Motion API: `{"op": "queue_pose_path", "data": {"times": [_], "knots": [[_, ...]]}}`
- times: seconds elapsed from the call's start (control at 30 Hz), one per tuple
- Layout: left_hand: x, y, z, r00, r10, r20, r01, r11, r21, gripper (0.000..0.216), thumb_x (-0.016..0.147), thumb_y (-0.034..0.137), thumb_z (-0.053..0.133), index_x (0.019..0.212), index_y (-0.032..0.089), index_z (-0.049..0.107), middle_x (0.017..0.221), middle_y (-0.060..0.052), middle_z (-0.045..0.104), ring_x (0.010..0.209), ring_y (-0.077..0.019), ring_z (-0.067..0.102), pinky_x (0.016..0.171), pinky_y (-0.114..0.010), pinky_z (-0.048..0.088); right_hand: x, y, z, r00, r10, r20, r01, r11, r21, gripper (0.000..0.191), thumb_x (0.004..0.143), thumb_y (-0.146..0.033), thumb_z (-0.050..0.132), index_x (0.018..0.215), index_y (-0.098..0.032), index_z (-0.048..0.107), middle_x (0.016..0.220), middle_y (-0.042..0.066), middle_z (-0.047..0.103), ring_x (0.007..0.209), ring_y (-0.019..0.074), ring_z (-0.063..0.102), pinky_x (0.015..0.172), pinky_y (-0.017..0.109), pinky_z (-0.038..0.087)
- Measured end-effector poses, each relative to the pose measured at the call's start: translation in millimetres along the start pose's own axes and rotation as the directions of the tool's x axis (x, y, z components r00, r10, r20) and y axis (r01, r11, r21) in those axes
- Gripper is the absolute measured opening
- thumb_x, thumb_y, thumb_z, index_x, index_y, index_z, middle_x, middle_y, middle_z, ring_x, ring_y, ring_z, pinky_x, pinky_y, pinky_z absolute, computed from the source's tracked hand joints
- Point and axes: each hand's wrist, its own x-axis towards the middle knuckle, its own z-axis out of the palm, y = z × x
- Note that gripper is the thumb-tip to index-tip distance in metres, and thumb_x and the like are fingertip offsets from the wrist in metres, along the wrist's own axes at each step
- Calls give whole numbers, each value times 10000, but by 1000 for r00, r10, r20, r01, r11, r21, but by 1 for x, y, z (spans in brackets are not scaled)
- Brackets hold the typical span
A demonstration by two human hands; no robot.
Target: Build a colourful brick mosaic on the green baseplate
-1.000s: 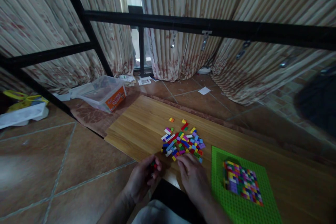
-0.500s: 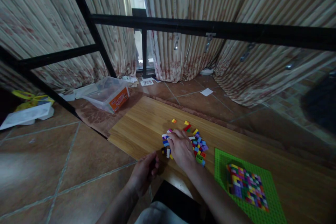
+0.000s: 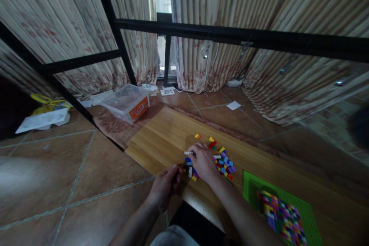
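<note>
Between the thumb and fingers of my right hand (image 3: 203, 160) is a white toy brick (image 3: 188, 153), its narrow end sticking out to the left. That hand hovers over a pile of small coloured toy bricks (image 3: 225, 162) on the wooden table. Just left of the pile, my left hand (image 3: 166, 182) is curled with its fingertips beside a few dark and white bricks; whatever it may hold is hidden. Over to the right lies a green baseplate (image 3: 250, 182), bearing a multicoloured block of joined bricks (image 3: 284, 215).
A clear plastic box (image 3: 125, 102) with an orange label stands past the table's (image 3: 161, 130) far left end. Black metal railing (image 3: 184, 29) runs across in front of striped curtains. White foam packaging (image 3: 43, 119) rests on the tiled floor at left.
The white brick now shows in my right hand, lifted from the pile. My left hand has come slightly closer to the bricks. The whole view has shifted a little.
</note>
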Motion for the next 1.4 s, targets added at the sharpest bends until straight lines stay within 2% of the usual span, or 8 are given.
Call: {"op": "queue_pose_path", "data": {"times": [0.1, 0.27, 0.47, 0.8, 0.87, 1.1, 1.3, 1.4], "knots": [[4, 4, 5, 997, 79, -17, -79, 996, 31, 400, 723, 515, 633, 853, 137, 613, 531, 67, 443, 387, -26, 300, 383, -180, 138, -4, 1, -5, 995, 104, -10, -97, 954, 285, 75, 804, -224, 594, 802, -202, 666, 832, 29, 681, 807, 177, 604, 777, 315, 454], [3, 11, 26, 990, 130, 54, -134, 988, 74, 385, 752, 523, 614, 859, 154, 585, 523, 76, 435, 371, -24, 264, 376, -187, 141, -24, -8, -17, 950, 291, 113, -281, 634, 720, 231, 754, -377, 646, 859, -177, 695, 809, 42, 710, 727, 173, 639, 672, 288, 488], [-3, 12, 48, 962, 252, 103, -263, 958, 116, 338, 775, 496, 603, 747, 164, 548, 493, 81, 395, 396, -35, 254, 395, -185, 172, -47, -27, -26, 887, 430, 168, -346, 379, 858, 274, 657, -421, 732, 791, -183, 710, 738, 22, 697, 656, 153, 615, 583, 258, 481], [0, -11, 39, 956, 207, 206, -240, 960, 148, 293, 737, 423, 665, 679, 147, 590, 633, -1, 560, 592, -103, 475, 563, -208, 371, -87, -22, -16, 752, 584, 306, -404, 41, 914, 345, 522, -431, 820, 725, -169, 729, 691, 43, 688, 578, 158, 600, 524, 286, 496], [1, -16, 41, 974, 158, 160, -179, 976, 124, 307, 716, 440, 673, 671, 150, 583, 574, 17, 533, 520, -86, 441, 499, -198, 330, -91, -16, -13, 755, 602, 261, -401, 108, 910, 342, 562, -448, 794, 759, -177, 726, 708, 47, 694, 618, 179, 621, 543, 300, 509], [5, -10, 35, 997, 23, 71, -24, 1000, 4, 211, 709, 358, 613, 674, 163, 541, 474, 64, 427, 362, -41, 267, 370, -186, 161, -70, 6, -11, 852, 512, -110, -318, 673, 668, 236, 787, -389, 586, 881, -211, 709, 825, 52, 721, 746, 216, 657, 690, 359, 524], [6, -6, 27, 989, -6, 150, 25, 992, -124, 141, 702, 292, 558, 737, 155, 553, 537, 44, 474, 370, -34, 309, 370, -168, 195, -69, 18, -28, 872, 393, -293, -262, 879, 399, 277, 865, -315, 457, 968, -199, 687, 979, 77, 705, 897, 202, 644, 825, 349, 491], [6, -5, 28, 986, -28, 166, 50, 990, -132, 163, 722, 313, 563, 750, 153, 556, 554, 39, 485, 373, -34, 322, 366, -169, 190, -85, 41, -44, 841, 423, -338, -349, 900, 259, 294, 869, -323, 438, 979, -196, 679, 944, 77, 703, 855, 201, 646, 791, 338, 489]]}}
